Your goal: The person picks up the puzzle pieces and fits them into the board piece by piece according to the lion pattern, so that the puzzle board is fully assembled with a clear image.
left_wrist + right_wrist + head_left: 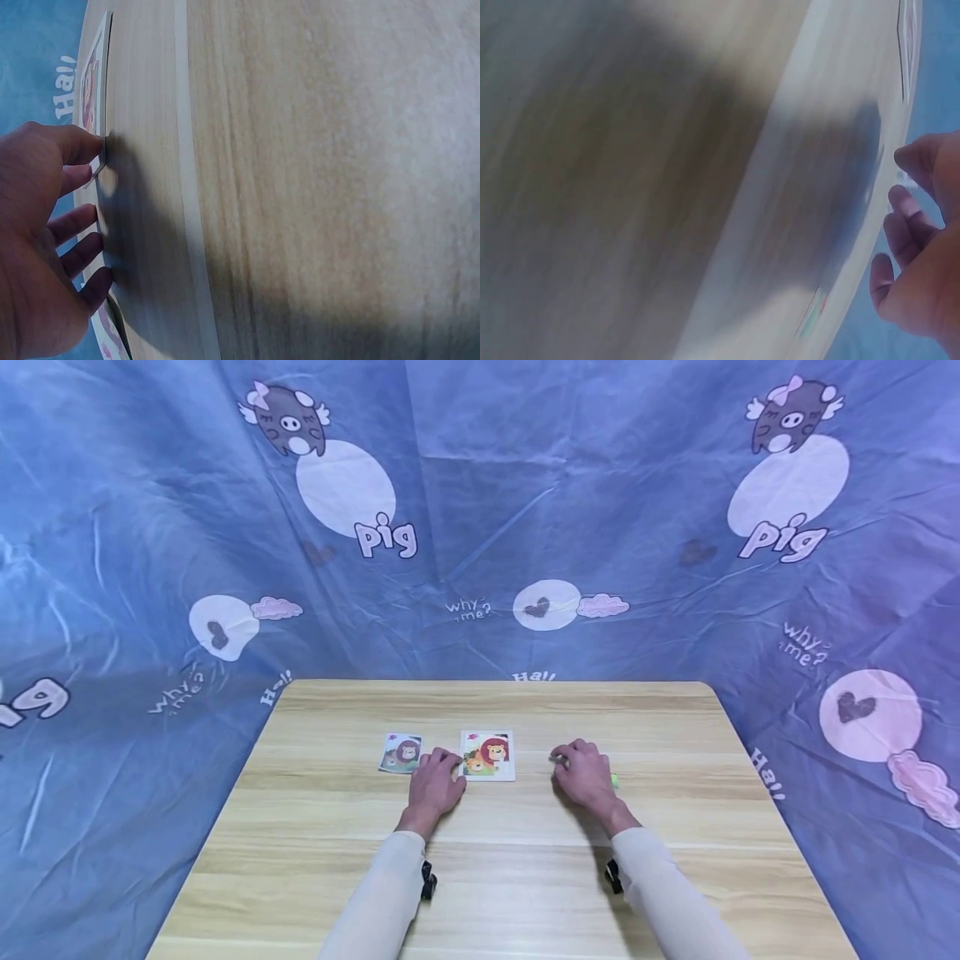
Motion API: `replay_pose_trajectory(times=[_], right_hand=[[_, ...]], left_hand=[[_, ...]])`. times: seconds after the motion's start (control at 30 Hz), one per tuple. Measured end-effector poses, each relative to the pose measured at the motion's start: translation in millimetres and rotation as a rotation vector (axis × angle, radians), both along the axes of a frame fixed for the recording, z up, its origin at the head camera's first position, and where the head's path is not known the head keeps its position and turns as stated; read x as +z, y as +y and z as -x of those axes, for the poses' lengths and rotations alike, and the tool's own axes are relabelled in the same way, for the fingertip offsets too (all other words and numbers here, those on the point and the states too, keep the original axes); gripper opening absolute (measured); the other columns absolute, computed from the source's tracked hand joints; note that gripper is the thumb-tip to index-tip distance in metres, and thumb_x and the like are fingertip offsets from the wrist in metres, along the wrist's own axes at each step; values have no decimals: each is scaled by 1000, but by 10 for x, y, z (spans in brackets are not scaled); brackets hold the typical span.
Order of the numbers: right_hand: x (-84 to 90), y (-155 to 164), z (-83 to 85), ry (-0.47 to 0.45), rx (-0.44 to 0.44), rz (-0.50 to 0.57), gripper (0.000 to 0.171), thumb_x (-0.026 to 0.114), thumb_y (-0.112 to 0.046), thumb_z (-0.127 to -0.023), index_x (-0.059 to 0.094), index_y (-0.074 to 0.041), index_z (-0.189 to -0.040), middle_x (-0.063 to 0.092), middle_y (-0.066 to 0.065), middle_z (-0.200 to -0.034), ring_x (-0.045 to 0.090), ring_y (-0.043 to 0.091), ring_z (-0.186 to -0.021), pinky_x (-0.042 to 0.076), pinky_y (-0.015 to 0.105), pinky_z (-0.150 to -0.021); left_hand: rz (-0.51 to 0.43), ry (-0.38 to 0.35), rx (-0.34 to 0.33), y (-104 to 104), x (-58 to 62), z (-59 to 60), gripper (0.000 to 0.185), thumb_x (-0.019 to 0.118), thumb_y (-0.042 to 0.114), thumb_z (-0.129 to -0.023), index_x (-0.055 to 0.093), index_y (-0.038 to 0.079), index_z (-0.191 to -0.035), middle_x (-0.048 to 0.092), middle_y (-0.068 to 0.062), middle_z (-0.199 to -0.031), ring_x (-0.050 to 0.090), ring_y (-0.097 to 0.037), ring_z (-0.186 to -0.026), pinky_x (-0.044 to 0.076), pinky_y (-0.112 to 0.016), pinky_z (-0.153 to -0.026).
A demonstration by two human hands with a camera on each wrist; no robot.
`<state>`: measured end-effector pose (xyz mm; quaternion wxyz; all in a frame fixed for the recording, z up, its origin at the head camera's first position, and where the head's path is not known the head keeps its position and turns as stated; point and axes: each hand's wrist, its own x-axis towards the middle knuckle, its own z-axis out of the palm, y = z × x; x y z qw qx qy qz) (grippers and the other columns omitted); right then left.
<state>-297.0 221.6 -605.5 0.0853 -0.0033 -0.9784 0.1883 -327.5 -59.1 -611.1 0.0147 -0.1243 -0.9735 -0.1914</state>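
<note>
A white-framed lion jigsaw puzzle [488, 753] lies flat on the table, with a white gap at the lower right of its picture. My left hand [435, 785] is at its left side; the thumb and forefinger hold the near left corner, as the left wrist view shows. The other fingers reach over a lion picture card [401, 753] farther left, partly covering it. To the right of the puzzle, my right hand [583, 772] hovers low over the table, fingers loosely bent, thumb and forefinger apart. A small dark thing [556, 756] shows at its fingertips.
A small green piece [615, 781] lies just right of my right hand, partly hidden by it. The wooden table [510, 860] has blue patterned cloth [480, 527] hanging around its back and sides.
</note>
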Motion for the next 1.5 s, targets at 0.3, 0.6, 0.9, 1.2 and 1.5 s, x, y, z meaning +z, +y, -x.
replay_pose_trajectory(times=[0.3,0.6,0.9,1.2,1.5], right_hand=[[-21,262,-129,-31,-71,30,27,57,-21,-75,64,-22,-102,57,6,-105,47,27,-98,34,48,-75],[-4,462,-275,-77,-86,43,33,58,-20,-73,62,-23,-106,53,9,-113,43,31,-103,31,48,-73],[-39,652,-416,-94,-120,65,36,59,-22,-75,60,-21,-111,52,7,-111,43,29,-104,29,45,-72],[-10,791,-485,-147,-150,95,36,64,-30,-78,60,-20,-112,52,12,-113,45,36,-105,34,51,-74],[44,853,-430,-261,-138,175,45,68,-26,-74,57,-10,-114,63,9,-97,57,28,-90,42,42,-72]], left_hand=[[-2,-1,4,13,-3,-32,34,58,31,-79,60,21,-112,52,-2,-117,46,-26,-104,40,-41,-84],[-8,1,8,34,12,-37,35,57,32,-80,60,21,-112,52,-2,-117,46,-25,-105,40,-41,-84],[-15,5,9,45,17,-47,35,57,31,-80,60,20,-113,52,-2,-117,46,-26,-106,40,-42,-84],[-17,1,19,53,9,-60,36,57,32,-79,60,21,-113,52,-2,-118,45,-26,-106,39,-41,-85],[-26,-19,36,60,-1,-79,36,57,32,-79,60,21,-113,51,-2,-118,45,-25,-107,38,-41,-87]])
